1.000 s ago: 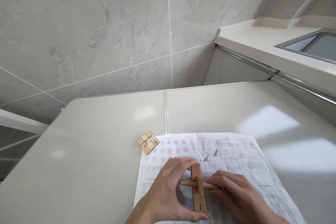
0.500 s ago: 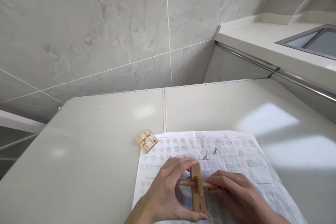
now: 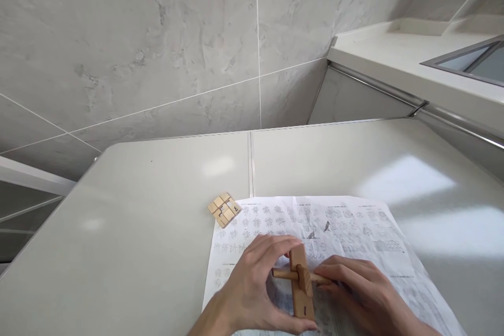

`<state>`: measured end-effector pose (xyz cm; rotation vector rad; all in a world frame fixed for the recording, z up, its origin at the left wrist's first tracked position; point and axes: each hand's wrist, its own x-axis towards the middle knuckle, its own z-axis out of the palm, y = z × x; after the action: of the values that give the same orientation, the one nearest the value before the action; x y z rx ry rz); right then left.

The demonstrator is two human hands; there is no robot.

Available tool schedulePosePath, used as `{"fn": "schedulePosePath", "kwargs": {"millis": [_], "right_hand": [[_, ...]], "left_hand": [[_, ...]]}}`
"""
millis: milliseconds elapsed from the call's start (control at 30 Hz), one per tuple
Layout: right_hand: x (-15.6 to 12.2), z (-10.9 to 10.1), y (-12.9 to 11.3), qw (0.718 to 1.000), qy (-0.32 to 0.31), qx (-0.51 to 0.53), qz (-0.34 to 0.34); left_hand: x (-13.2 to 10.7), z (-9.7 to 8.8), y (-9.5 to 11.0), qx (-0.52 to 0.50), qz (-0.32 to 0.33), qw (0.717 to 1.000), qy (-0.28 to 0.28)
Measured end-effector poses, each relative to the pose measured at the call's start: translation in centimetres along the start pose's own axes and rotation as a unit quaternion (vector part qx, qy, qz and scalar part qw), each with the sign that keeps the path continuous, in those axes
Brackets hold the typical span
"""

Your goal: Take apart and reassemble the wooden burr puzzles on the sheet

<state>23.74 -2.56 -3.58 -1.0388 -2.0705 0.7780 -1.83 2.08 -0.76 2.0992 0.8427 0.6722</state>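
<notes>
My left hand [image 3: 254, 281] grips a flat wooden bar [image 3: 303, 304], its fingers at the far end and its thumb at the near end. A dark mark like a "1" shows near the bar's lower end. Through the middle runs a round wooden dowel [image 3: 284, 273], sticking out to the left, with a small angled wooden block [image 3: 305, 281] beside it on the bar. On the right, my right hand [image 3: 356, 286] pinches the dowel's other end between thumb and fingers. Together these pieces look like a wooden puzzle, held above a printed paper sheet [image 3: 271, 228].
A square wooden tile puzzle [image 3: 224, 210] with dark marks lies at the sheet's upper left corner. The pale table [image 3: 157, 252] has a seam down its middle. Behind it rises a grey tiled wall [image 3: 177, 37]; a white counter [image 3: 394, 55] with a sink stands at right.
The whole view has shifted slightly, so the scene sits a little further right. Both hands keep their hold on the bar and dowel, with little other visible difference.
</notes>
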Motion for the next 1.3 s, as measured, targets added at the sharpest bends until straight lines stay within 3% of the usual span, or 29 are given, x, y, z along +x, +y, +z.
{"fn": "schedulePosePath", "kwargs": {"millis": [1300], "right_hand": [[0.29,-0.08,-0.21,0.999,0.008,-0.018,-0.031]], "left_hand": [[0.05,-0.04,-0.03,0.011,-0.001,1.000,-0.008]]}}
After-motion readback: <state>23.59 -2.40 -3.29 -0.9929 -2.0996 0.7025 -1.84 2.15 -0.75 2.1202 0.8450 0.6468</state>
